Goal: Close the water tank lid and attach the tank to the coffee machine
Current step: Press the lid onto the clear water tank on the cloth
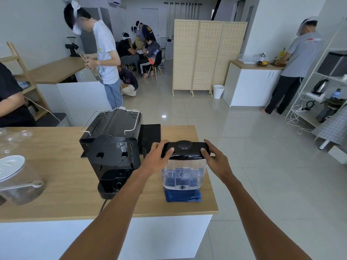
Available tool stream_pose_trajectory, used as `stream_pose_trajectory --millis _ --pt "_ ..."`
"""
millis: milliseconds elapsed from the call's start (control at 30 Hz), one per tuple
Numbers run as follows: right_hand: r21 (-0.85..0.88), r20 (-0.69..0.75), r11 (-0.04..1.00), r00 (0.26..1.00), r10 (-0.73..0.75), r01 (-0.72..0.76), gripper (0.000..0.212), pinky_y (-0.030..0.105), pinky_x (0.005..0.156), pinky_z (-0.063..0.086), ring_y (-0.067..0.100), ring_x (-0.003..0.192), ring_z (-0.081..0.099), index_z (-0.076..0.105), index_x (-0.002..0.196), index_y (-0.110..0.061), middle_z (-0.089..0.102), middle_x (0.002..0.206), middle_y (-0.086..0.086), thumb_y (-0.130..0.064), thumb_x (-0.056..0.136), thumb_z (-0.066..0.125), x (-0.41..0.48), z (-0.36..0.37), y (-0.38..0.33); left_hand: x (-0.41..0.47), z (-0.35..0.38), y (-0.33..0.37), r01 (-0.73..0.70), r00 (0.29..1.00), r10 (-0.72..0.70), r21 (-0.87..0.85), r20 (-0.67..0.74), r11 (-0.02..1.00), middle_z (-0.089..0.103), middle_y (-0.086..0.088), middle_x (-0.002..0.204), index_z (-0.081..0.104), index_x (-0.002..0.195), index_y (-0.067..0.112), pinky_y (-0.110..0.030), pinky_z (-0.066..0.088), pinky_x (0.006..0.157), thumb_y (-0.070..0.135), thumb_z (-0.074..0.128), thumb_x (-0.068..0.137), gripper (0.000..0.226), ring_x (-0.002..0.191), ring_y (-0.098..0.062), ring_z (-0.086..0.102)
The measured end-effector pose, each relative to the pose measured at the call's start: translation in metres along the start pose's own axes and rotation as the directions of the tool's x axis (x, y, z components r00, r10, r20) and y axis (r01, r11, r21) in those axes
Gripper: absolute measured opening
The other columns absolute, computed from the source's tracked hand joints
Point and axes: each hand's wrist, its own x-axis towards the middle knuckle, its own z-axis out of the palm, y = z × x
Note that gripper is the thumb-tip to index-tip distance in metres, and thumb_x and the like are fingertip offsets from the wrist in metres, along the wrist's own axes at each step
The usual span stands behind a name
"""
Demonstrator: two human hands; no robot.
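Observation:
A clear plastic water tank (183,174) stands on a folded blue cloth (183,197) near the right end of the wooden counter. Its black lid (185,149) lies flat on top of it. My left hand (158,153) grips the lid's left end and my right hand (213,153) grips its right end, thumbs on top. The black coffee machine (112,145) stands just left of the tank, its back toward me, with an empty black base (113,182) at its rear.
A black drip mat (150,136) lies behind the tank. Glass jars and a white lid (11,166) sit at the counter's left. The counter's right edge (212,184) is close to the tank. Several people stand or sit farther back in the room.

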Motion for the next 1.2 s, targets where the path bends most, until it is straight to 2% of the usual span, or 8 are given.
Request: stream_pose_trajectory --millis 100,267,500,700,767,933,1067,1200 --pt "-0.091 0.042 0.995 0.999 -0.030 0.034 0.056 0.024 0.092 0.045 0.014 0.107 0.056 0.039 0.149 -0.032 0.060 0.118 -0.002 -0.045 0.097 0.053 0.001 0.003 0.001 0.001 0.001 0.002 0.014 1.000 -0.014 -0.013 -0.004 1.000 0.042 -0.003 0.127 0.039 0.141 0.034 -0.042 0.052 0.095 0.057 0.041 0.098 0.048 0.108 -0.021 0.057" --pt "-0.166 0.094 0.985 0.995 -0.032 0.048 0.063 0.031 0.095 0.051 0.017 0.108 0.058 0.033 0.150 -0.038 0.059 0.122 0.001 -0.060 0.093 0.049 0.008 0.007 0.005 0.014 0.001 -0.003 0.174 0.984 -0.178 -0.278 0.011 0.945 0.062 -0.004 0.119 0.052 0.127 0.027 -0.043 0.051 0.099 0.051 0.056 0.093 0.042 0.111 -0.021 0.061" --pt "-0.205 0.113 0.976 0.992 -0.053 0.076 0.062 0.035 0.089 0.057 0.017 0.099 0.063 0.040 0.136 -0.039 0.062 0.115 0.002 -0.073 0.085 0.042 0.017 0.008 0.006 0.022 0.000 0.000 0.255 0.965 -0.259 -0.323 0.033 0.911 0.062 0.003 0.110 0.056 0.121 0.021 -0.021 0.040 0.068 0.047 0.058 0.094 0.037 0.094 -0.009 0.056" --pt "-0.281 0.125 0.956 0.991 -0.047 0.081 0.062 0.029 0.090 0.050 0.019 0.097 0.059 0.034 0.145 -0.038 0.057 0.120 0.008 -0.065 0.091 0.046 0.015 0.008 0.000 0.025 -0.003 -0.005 0.214 0.975 -0.221 -0.353 0.022 0.911 0.065 0.002 0.118 0.065 0.113 0.028 -0.042 0.047 0.102 0.050 0.064 0.089 0.033 0.114 -0.020 0.059" --pt "-0.303 0.141 0.949 0.989 -0.047 0.088 0.065 0.028 0.092 0.047 0.020 0.100 0.058 0.031 0.148 -0.039 0.053 0.125 0.009 -0.063 0.091 0.049 0.013 0.008 -0.003 0.023 -0.001 -0.003 0.180 0.980 -0.200 -0.375 -0.014 0.909 0.067 0.004 0.117 0.069 0.110 0.030 -0.043 0.048 0.104 0.044 0.065 0.090 0.025 0.112 -0.018 0.059" --pt "-0.353 0.160 0.928 0.985 -0.065 0.118 0.073 0.033 0.097 0.048 0.028 0.115 0.059 0.026 0.151 -0.042 0.047 0.136 0.011 -0.066 0.087 0.052 0.010 0.009 -0.005 0.015 0.008 0.002 -0.015 0.983 -0.017 -0.170 -0.181 0.985 0.069 0.004 0.118 0.066 0.126 0.032 -0.035 0.049 0.098 0.035 0.052 0.100 0.030 0.111 -0.012 0.059" --pt "-0.422 0.179 0.887 0.977 -0.120 0.186 0.080 0.043 0.100 0.051 0.029 0.129 0.050 0.026 0.151 -0.041 0.031 0.152 0.007 -0.079 0.082 0.038 0.010 0.009 -0.003 -0.001 0.012 0.002 -0.036 0.994 0.032 -0.032 -0.104 0.999 0.049 -0.002 0.127 0.043 0.144 0.046 -0.034 0.051 0.092 0.059 0.035 0.099 0.048 0.107 -0.017 0.058" --pt "-0.504 0.209 0.822 0.961 -0.182 0.265 0.076 0.049 0.104 0.047 0.025 0.143 0.031 0.026 0.152 -0.042 0.027 0.159 0.003 -0.077 0.085 0.033 0.014 0.008 -0.005 -0.007 0.014 -0.003 -0.043 0.996 0.040 -0.028 -0.078 0.999 0.042 -0.001 0.134 0.032 0.146 0.054 -0.040 0.055 0.092 0.076 0.030 0.089 0.061 0.097 -0.019 0.067"
